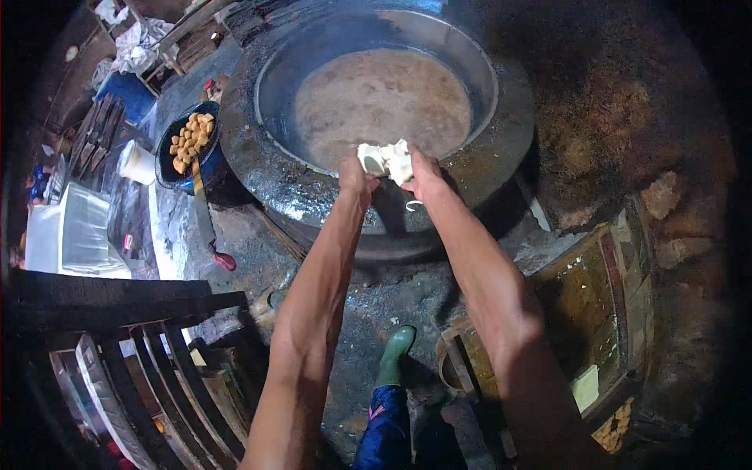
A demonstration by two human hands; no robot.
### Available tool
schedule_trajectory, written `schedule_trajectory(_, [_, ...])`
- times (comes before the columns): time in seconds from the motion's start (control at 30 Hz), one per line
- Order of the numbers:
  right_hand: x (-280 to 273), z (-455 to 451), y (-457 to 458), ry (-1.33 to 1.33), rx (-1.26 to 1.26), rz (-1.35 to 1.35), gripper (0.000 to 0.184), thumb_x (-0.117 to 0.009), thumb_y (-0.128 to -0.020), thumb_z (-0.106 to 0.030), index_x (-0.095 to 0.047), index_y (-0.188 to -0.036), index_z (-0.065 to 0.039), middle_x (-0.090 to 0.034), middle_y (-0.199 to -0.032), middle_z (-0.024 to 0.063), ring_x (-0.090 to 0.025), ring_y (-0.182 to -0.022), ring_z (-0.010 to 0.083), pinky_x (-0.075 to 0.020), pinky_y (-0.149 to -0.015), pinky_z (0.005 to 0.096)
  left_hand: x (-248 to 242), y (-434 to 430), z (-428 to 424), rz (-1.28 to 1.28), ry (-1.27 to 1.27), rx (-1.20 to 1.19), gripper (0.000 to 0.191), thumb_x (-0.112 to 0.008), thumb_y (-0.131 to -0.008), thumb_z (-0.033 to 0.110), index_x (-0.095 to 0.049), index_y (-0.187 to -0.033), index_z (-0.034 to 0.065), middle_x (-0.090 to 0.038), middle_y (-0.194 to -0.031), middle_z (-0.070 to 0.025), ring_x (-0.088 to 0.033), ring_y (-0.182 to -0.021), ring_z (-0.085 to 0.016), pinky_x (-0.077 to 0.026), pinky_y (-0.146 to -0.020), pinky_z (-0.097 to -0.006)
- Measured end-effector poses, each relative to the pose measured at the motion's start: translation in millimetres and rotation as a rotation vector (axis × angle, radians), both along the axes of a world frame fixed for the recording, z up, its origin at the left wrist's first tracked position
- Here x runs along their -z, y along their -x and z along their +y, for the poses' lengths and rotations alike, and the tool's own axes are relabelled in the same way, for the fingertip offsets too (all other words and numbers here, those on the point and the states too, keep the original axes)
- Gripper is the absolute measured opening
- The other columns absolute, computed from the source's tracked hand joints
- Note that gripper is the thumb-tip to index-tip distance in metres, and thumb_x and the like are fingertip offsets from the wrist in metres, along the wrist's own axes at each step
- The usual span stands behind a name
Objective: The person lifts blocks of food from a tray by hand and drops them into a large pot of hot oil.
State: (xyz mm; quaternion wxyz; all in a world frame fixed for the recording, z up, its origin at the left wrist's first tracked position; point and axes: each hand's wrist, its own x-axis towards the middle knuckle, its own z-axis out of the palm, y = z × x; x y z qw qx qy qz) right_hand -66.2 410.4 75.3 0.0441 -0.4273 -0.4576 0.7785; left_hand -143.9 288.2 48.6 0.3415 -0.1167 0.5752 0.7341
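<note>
My left hand (356, 175) and my right hand (426, 174) are both out in front of me, over the near rim of a large round vat (262, 111). Between them is a soft white block (389, 160) that looks like tofu, gripped by a hand at each end. Its middle is ragged and looks broken, though I cannot tell whether the halves are fully apart. Pale brown, foamy liquid (385, 97) fills the lower part of the vat. A small white curved thing (413, 205) shows just below my right hand.
A wide, wet masonry surround (282, 197) encloses the vat. Left of it stands a dark basin (164, 167) of golden-brown fried pieces (191, 141), a long-handled tool (202, 205) against it. Farther left is a white bucket (137, 163). Wooden racks (158, 376) stand lower left, a stained wooden board (570, 305) lower right.
</note>
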Motion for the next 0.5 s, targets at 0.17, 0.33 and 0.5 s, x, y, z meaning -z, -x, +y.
schedule_trajectory(0.17, [-6, 22, -71, 0.073, 0.095, 0.155, 0.074, -0.060, -0.084, -0.041, -0.025, -0.139, -0.005, -0.024, -0.143, 0.0178, -0.054, -0.106, 0.0373, -0.0479, -0.082, 0.0479, -10, -109, -23, 0.140, -0.172, -0.287, 0.056, -0.046, -0.092, 0.039, -0.027, -0.137, 0.0102, -0.038, -0.134, -0.0138, -0.050, -0.111, -0.026, -0.047, -0.080, -0.0402])
schedule_trajectory(0.33, [-56, -9, -279, 0.137, 0.180, 0.341, 0.063, -0.057, -0.088, -0.040, -0.037, -0.133, -0.001, -0.034, -0.138, 0.0179, -0.055, -0.111, 0.0325, -0.0452, -0.090, 0.0469, -52, -369, -91, 0.326, 0.218, -0.116, 0.037, -0.050, -0.093, 0.028, -0.042, -0.118, 0.0019, -0.054, -0.098, -0.0055, -0.053, -0.087, -0.016, -0.045, -0.076, -0.0299])
schedule_trajectory(0.5, [-47, 23, -591, -0.380, 0.350, -0.135, 0.036, -0.057, -0.091, -0.031, -0.054, -0.113, -0.002, -0.061, -0.107, 0.0090, -0.063, -0.091, 0.0181, -0.0495, -0.078, 0.0326, -50, -657, -84, 0.233, 0.122, 0.439, 0.020, -0.053, -0.092, 0.014, -0.053, -0.106, 0.0001, -0.060, -0.096, -0.0091, -0.057, -0.087, -0.016, -0.046, -0.078, -0.0295])
